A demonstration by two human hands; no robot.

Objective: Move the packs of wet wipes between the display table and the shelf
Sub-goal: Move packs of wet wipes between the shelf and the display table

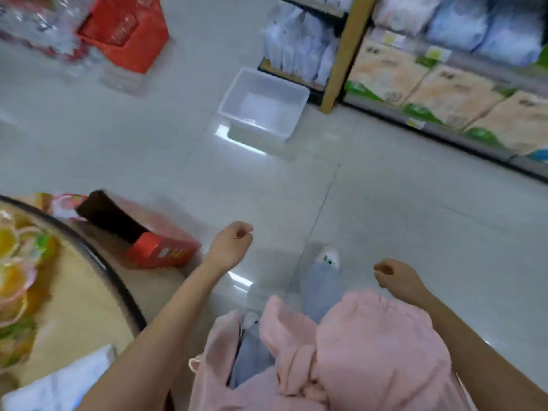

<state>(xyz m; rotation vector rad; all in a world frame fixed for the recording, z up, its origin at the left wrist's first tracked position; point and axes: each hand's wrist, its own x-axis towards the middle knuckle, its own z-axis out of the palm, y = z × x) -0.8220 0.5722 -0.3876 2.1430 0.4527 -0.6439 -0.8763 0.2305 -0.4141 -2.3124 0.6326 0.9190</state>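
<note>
Wipes packs (299, 54) sit at the front edge of the shelf (347, 54), so my left fingers (243, 231) and right fingers (382, 269) hang loosely curled, holding nothing, presumably free for grabbing.

I can read nothing: the print on the beige packs (453, 93) on the shelf (347, 54) and on the red box (161, 249) is too blurred.

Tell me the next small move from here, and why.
Probably step forward toward the shelf and bring a hand up to the white-and-blue packs on its low tier. Both the left hand and right hand hang loosely curled and hold nothing, and the shelf lies ahead across the floor, out of reach. Their labels are too blurred to confirm wipes.
</note>
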